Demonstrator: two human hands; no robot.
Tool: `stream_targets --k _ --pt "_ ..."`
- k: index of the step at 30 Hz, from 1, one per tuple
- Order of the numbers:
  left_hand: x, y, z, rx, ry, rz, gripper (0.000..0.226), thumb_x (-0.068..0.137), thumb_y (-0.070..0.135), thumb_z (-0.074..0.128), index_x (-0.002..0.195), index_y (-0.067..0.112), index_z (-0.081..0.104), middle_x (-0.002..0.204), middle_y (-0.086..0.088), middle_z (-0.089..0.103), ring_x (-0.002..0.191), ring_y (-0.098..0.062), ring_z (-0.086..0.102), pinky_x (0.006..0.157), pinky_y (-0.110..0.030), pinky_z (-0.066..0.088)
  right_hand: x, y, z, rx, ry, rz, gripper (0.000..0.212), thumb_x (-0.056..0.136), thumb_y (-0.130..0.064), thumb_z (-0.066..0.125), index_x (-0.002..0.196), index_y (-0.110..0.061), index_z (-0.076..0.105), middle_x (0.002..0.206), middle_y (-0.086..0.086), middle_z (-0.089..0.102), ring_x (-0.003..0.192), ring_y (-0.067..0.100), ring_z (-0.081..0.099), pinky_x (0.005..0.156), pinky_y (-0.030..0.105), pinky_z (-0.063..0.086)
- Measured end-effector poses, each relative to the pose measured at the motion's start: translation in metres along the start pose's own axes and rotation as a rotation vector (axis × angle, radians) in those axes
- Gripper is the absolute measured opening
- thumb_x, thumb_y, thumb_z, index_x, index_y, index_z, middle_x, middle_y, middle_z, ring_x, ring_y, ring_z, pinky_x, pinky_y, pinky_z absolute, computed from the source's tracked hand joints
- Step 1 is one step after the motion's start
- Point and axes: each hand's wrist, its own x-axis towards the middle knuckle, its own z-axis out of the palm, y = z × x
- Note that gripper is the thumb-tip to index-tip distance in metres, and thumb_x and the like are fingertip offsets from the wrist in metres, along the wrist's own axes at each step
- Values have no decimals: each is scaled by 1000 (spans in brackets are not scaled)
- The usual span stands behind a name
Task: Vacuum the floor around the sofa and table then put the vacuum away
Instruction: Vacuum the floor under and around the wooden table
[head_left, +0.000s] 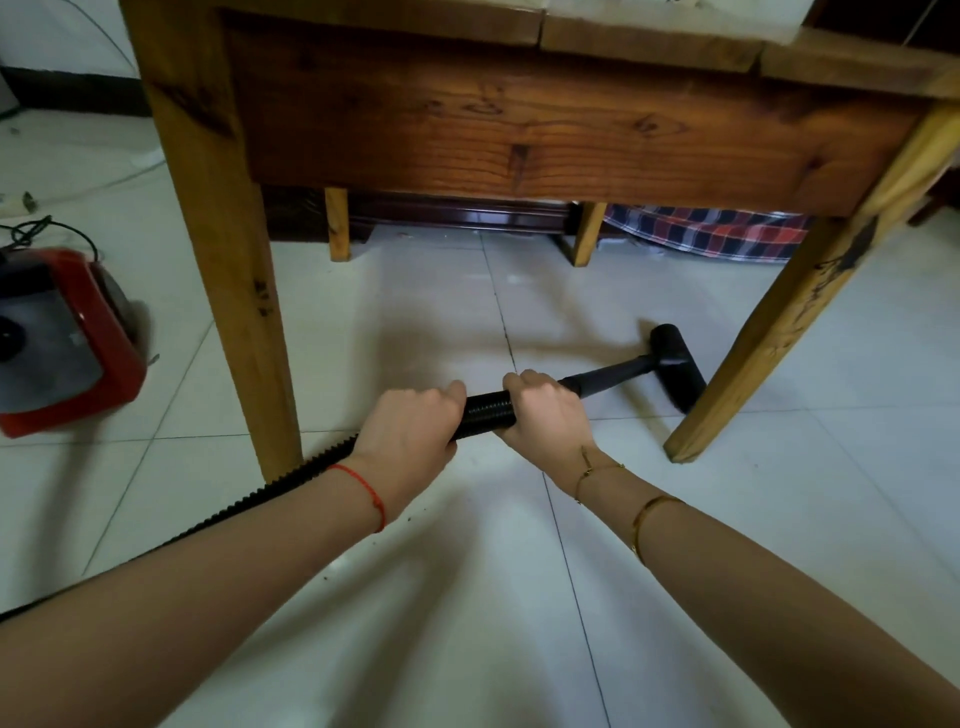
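Both my hands, left and right, grip the black ribbed vacuum hose; its black floor nozzle lies ahead under the wooden bench.

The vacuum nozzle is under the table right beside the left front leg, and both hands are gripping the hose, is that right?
Not quite. The head view shows the vacuum nozzle beside the right front leg, not the left one. The rest holds: it is under the table, and the left hand and right hand both grip the hose.
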Motion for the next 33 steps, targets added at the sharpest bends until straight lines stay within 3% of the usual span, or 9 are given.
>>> stream_targets --k 7,11,13,16,20,23,27,30,33 --pt "42 40 14 -45 11 62 23 91 19 50 112 13 44 96 -2 63 73 -23 59 57 -31 36 -9 51 12 47 -7 128 20 81 -23 67 89 -8 58 86 7 59 87 25 54 66 30 42" --pt "50 45 20 -54 3 39 23 90 19 51 111 13 45 93 -2 63 66 -22 52 57 -31 36 -6 61 19 110 -39 124 19 80 -22 69 87 -7 60 85 7 58 88 23 52 68 29 43" --pt "48 43 22 -53 -7 37 23 90 20 51 111 13 45 95 -2 63 72 -23 58 57 -31 35 -4 57 21 150 -51 111 18 79 -19 70 85 -6 61 83 8 57 85 23 52 69 30 45" --pt "39 33 23 -51 -20 27 23 90 20 50 111 13 45 96 -2 64 78 -23 63 58 -30 35 -1 45 25 185 -66 68 17 78 -20 71 82 -7 60 79 6 57 80 22 51 69 31 44" --pt "17 13 17 -36 -34 -16 22 90 23 50 110 15 46 95 -1 65 80 -24 64 59 -30 35 4 20 22 226 -56 -4 18 78 -22 70 79 -10 58 76 2 55 77 20 49 66 25 30" --pt "-4 -3 9 -46 -39 -43 21 91 23 49 110 15 46 96 -2 64 81 -25 64 59 -29 36 7 -2 17 274 -51 -57 19 77 -23 70 77 -10 57 74 2 56 75 22 49 66 27 31" --pt "-33 -27 -6 -44 -17 -94 19 91 26 49 108 18 46 88 2 62 68 -21 58 57 -28 35 12 -36 7 329 -63 -123 19 76 -25 69 76 -12 55 72 0 55 73 20 49 67 30 39" --pt "-55 -43 -15 -25 -4 -132 16 91 28 48 104 19 45 81 4 58 59 -18 45 53 -27 31 15 -61 1 375 -70 -167 23 75 -24 71 72 -16 49 68 -6 48 71 17 46 64 26 31" --pt "-72 -57 -21 -28 -2 -174 15 90 28 49 94 21 37 72 5 47 56 -18 44 52 -28 33 18 -85 -3 410 -78 -209 29 74 -22 71 70 -19 42 68 -8 44 71 15 43 65 23 26"
